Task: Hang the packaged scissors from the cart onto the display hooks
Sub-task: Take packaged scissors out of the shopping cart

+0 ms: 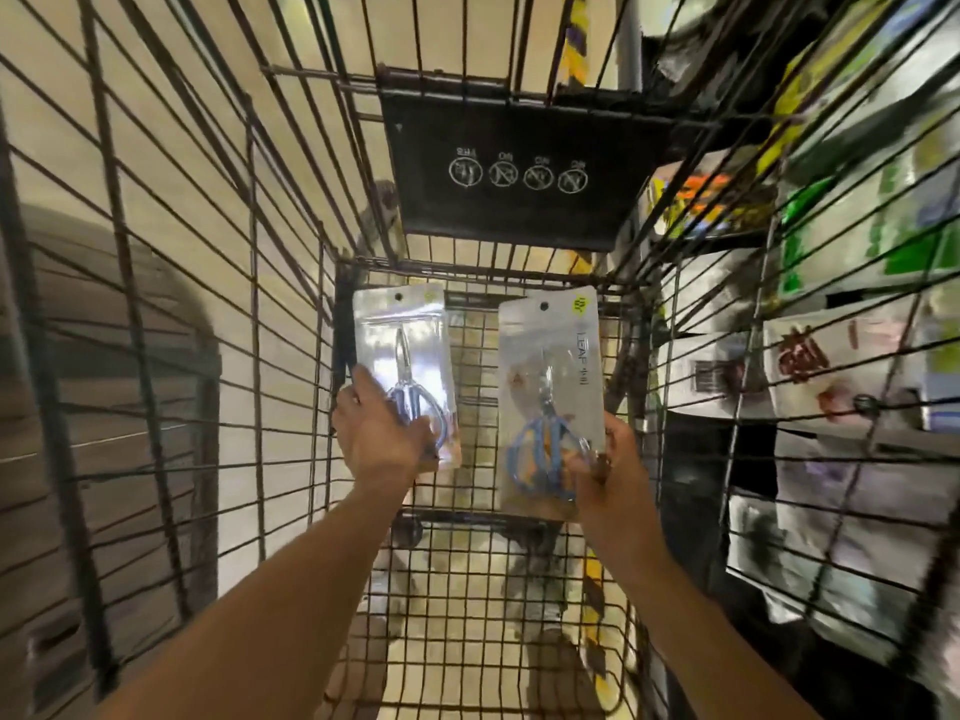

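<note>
Head view looks down into wire cart [291, 314], bars ringing both arms. Black child-seat flap [519, 179] with four white warning icons at upper centre. Blurred shelves of merchandise [841, 304] along right edge; beige floor [171, 163] behind bars at left. Left hand [382, 433] grips left scissors pack [402, 356] at lower end, centre frame. Right hand [605, 472] pinches right scissors pack [550, 402] by lower right corner. Both packs upright, long axis vertical, hang holes toward top of frame, blue handles down by hands.

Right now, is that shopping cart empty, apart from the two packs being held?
Looks empty: only bare wire floor of the cart shows beneath the packs gripped by left hand and right hand.
</note>
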The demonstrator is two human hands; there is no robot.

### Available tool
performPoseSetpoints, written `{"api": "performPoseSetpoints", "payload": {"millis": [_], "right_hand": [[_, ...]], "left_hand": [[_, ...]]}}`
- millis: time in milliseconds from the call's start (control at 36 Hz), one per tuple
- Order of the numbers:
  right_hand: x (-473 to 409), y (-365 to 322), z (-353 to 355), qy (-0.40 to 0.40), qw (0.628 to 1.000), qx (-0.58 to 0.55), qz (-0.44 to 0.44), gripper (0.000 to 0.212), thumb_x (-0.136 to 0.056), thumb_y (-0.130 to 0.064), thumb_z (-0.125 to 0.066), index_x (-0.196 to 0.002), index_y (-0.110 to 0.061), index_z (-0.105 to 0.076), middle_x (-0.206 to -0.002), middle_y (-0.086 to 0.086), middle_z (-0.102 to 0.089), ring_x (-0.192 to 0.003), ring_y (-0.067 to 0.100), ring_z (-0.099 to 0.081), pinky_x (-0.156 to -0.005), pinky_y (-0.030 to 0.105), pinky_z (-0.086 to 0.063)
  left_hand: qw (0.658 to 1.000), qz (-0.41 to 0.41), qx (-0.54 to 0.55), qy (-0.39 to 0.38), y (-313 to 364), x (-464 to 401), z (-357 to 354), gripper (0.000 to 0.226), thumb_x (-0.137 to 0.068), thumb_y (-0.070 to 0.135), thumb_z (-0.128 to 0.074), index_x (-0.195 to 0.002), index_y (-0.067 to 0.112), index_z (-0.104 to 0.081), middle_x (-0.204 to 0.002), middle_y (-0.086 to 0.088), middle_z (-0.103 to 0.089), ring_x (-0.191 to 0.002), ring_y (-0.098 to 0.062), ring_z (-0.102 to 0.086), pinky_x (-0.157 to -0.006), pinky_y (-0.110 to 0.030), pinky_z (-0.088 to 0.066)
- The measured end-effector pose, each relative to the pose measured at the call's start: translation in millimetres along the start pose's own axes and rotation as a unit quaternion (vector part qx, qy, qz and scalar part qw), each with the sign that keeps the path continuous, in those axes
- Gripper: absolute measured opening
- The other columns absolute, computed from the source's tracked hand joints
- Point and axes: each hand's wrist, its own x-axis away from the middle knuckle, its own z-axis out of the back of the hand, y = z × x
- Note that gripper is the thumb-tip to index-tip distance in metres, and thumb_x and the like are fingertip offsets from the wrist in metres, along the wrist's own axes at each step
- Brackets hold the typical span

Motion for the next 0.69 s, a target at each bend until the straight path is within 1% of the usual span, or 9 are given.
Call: {"api": "performPoseSetpoints", "payload": {"millis": [111, 194, 250, 306, 389, 444, 556, 639, 694], "right_hand": [[5, 2, 3, 0.007, 1.0, 0.001, -0.013, 0.04, -0.101, -0.011, -0.054, -0.137, -0.027, -0.045, -0.111, -0.018, -0.063, -0.095, 0.002, -0.069, -0.065, 0.02, -0.057], [8, 1, 2, 0.008, 1.0, 0.008, -0.011, 0.037, -0.101, -0.01, -0.054, -0.133, -0.026, -0.044, -0.107, -0.019, -0.062, -0.085, -0.011, -0.067, -0.057, 0.01, -0.052], [9, 2, 2, 0.01, 1.0, 0.013, -0.012, 0.039, -0.101, -0.011, -0.054, -0.137, -0.022, -0.044, -0.115, -0.007, -0.066, -0.091, -0.004, -0.068, -0.059, 0.009, -0.052], [12, 2, 0, 0.009, 1.0, 0.017, -0.014, 0.046, -0.102, -0.013, -0.054, -0.145, -0.022, -0.039, -0.126, -0.003, -0.062, -0.101, 0.004, -0.066, -0.062, 0.01, -0.054], [16, 4, 0, 0.008, 1.0, 0.003, -0.018, 0.05, -0.102, -0.014, -0.053, -0.147, -0.026, -0.036, -0.13, -0.005, -0.059, -0.104, 0.002, -0.063, -0.07, 0.016, -0.058], [19, 6, 0, 0.015, 1.0, -0.004, -0.022, 0.052, -0.1, -0.013, -0.055, -0.146, -0.027, -0.036, -0.13, -0.002, -0.061, -0.105, 0.004, -0.064, -0.079, 0.025, -0.06], [35, 2, 4, 0.027, 0.999, -0.04, 0.0, 0.054, -0.1, -0.008, -0.056, -0.146, -0.03, -0.038, -0.126, -0.011, -0.063, -0.108, 0.009, -0.067, -0.086, 0.038, -0.062], [53, -5, 9, 0.029, 0.998, -0.041, 0.037, 0.06, -0.1, 0.002, -0.053, -0.15, -0.027, -0.035, -0.13, -0.007, -0.064, -0.113, 0.012, -0.067, -0.092, 0.034, -0.06], [68, -11, 13, 0.032, 0.998, -0.042, 0.028, 0.065, -0.1, 0.006, -0.052, -0.153, -0.027, -0.032, -0.131, -0.014, -0.062, -0.116, 0.007, -0.065, -0.097, 0.033, -0.057]], "left_hand": [[1.0, -0.005, 0.018, 0.013, 1, 4, 3, 0.107, -0.07, 0.017, -0.088, -0.153, 0.015, -0.021, -0.148, -0.021, -0.034, -0.138, -0.04, -0.032, -0.112, -0.054, -0.036], [0.999, -0.009, 0.033, 0.031, 1, 7, 6, 0.11, -0.066, 0.019, -0.091, -0.151, 0.021, -0.022, -0.144, -0.018, -0.035, -0.134, -0.04, -0.036, -0.1, -0.055, -0.046], [0.998, -0.018, 0.052, 0.039, -2, 8, 8, 0.111, -0.065, 0.016, -0.092, -0.151, 0.022, -0.023, -0.141, -0.017, -0.036, -0.131, -0.039, -0.041, -0.097, -0.055, -0.049], [0.994, -0.043, 0.095, 0.022, -9, 9, 9, 0.109, -0.063, 0.014, -0.093, -0.149, 0.022, -0.027, -0.14, -0.014, -0.042, -0.126, -0.036, -0.05, -0.098, -0.056, -0.052], [0.976, -0.069, 0.206, -0.02, -18, 14, 13, 0.096, -0.064, 0.01, -0.091, -0.139, 0.04, -0.038, -0.136, 0.001, -0.057, -0.122, -0.026, -0.059, -0.094, -0.054, -0.055], [0.967, -0.081, 0.238, -0.044, -20, 21, 18, 0.094, -0.071, 0.006, -0.088, -0.143, 0.037, -0.037, -0.138, -0.001, -0.057, -0.124, -0.026, -0.058, -0.098, -0.05, -0.053], [0.93, -0.113, 0.333, -0.107, -23, 41, 31, 0.08, -0.08, -0.012, -0.074, -0.143, 0.026, -0.042, -0.132, 0.004, -0.062, -0.122, -0.013, -0.062, -0.086, -0.027, -0.059], [0.929, -0.13, 0.323, -0.126, -26, 58, 45, 0.071, -0.086, -0.008, -0.07, -0.145, 0.016, -0.04, -0.129, 0.012, -0.063, -0.115, 0.001, -0.064, -0.083, -0.016, -0.056], [0.931, -0.146, 0.304, -0.139, -21, 73, 60, 0.072, -0.088, -0.006, -0.07, -0.148, 0.014, -0.036, -0.125, 0.02, -0.065, -0.107, 0.009, -0.064, -0.079, -0.012, -0.054]]}}
